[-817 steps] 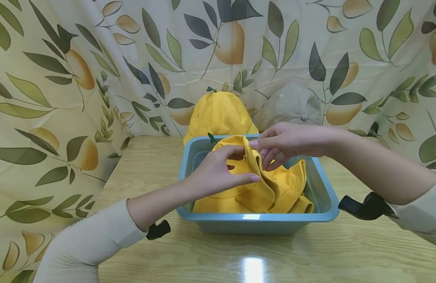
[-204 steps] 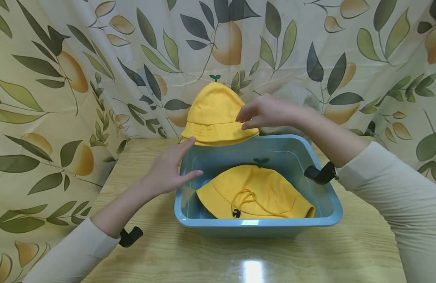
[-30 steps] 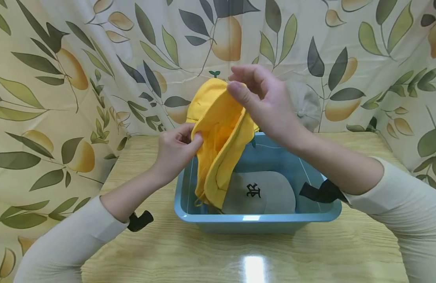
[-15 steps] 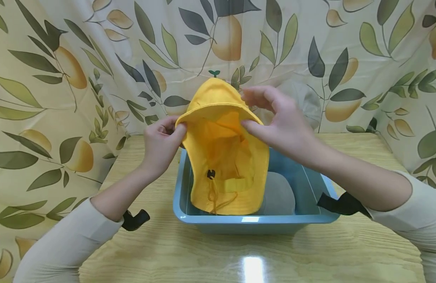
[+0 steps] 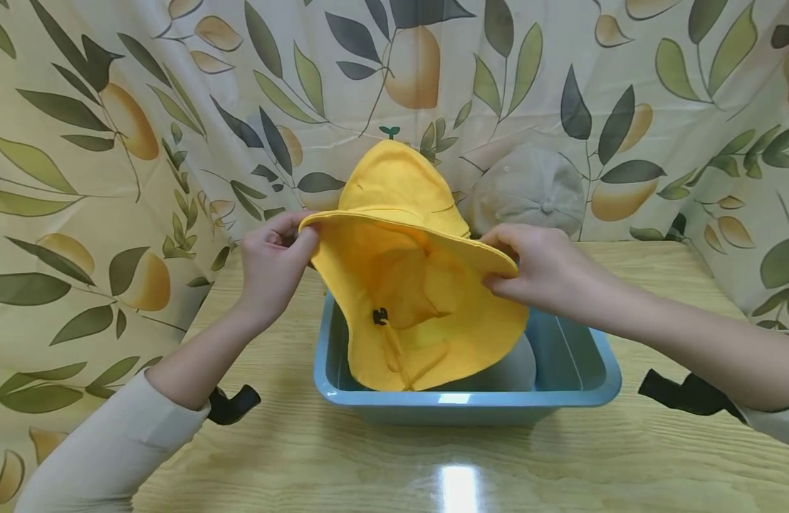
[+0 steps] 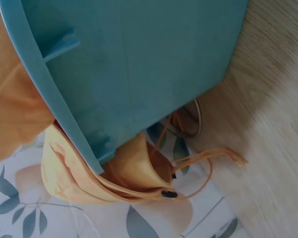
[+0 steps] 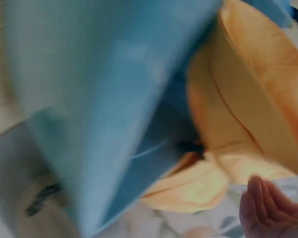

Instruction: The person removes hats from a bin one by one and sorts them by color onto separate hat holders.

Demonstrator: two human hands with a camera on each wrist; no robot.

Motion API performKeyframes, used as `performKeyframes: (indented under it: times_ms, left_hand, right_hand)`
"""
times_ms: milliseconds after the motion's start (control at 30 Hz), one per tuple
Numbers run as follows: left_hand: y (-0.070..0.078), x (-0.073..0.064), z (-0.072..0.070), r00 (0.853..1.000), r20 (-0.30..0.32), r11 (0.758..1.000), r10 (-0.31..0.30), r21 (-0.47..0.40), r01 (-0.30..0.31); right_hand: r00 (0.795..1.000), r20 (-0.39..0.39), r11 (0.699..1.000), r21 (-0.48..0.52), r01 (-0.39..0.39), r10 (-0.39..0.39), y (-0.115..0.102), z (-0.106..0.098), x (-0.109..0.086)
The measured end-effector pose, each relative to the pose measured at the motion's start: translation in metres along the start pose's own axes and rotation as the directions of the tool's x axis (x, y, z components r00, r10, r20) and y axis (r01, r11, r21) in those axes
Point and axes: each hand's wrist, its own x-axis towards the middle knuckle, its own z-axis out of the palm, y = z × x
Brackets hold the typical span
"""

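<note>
Both hands stretch the brim of a yellow bucket hat [image 5: 446,349] over the blue basin [image 5: 433,399], its inside facing me. The left hand [image 5: 273,267] pinches the brim's left edge between thumb and fingers. At the brim's right edge, the right hand [image 5: 548,267] pinches likewise. A drawstring with a black toggle [image 5: 380,316] hangs inside the hat, whose lower part dips into the basin. A grey cap [image 5: 519,367] lies in the basin, mostly covered by the hat. In the right wrist view the held hat [image 7: 243,94] appears above the right hand's curled fingers [image 7: 256,196].
Behind the basin stands another yellow bucket hat [image 5: 394,174] with a green sprout on top. To its right sits a second grey cap [image 5: 529,189]. The wooden table [image 5: 305,463] meets a leaf-patterned curtain [image 5: 343,92] at the back and sides.
About seven seconds ago the yellow hat lay in the basin. Over the last second it has turned its inside towards me and spread wide, while the right hand moved down and gripped the brim.
</note>
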Motion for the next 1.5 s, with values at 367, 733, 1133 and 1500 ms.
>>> performKeyframes:
  times_ms: [367, 733, 1133, 1500]
  left_hand:
    - [-0.004, -0.006, -0.025, 0.993, 0.115, 0.982, -0.031, 0.188, 0.008]
    - [0.002, -0.008, -0.05, 0.926, 0.356, 0.956, -0.125, 0.291, 0.017]
    - [0.038, 0.005, -0.062, 0.927, 0.319, 0.969, -0.198, 0.203, 0.137]
    - [0.051, 0.029, -0.069, 0.994, 0.034, 0.987, -0.102, -0.121, 0.105]
  right_hand:
    - [0.991, 0.122, 0.987, -0.156, -0.041, 0.06, 0.041, -0.001, -0.004]
    - [0.992, 0.068, 0.986, -0.136, -0.101, 0.111, 0.035, -0.026, -0.017]
    - [0.996, -0.059, 0.986, -0.148, -0.07, 0.062, 0.008, -0.058, -0.013]
    - [0.951, -0.24, 0.959, -0.247, 0.136, -0.197, -0.004, -0.073, 0.025]
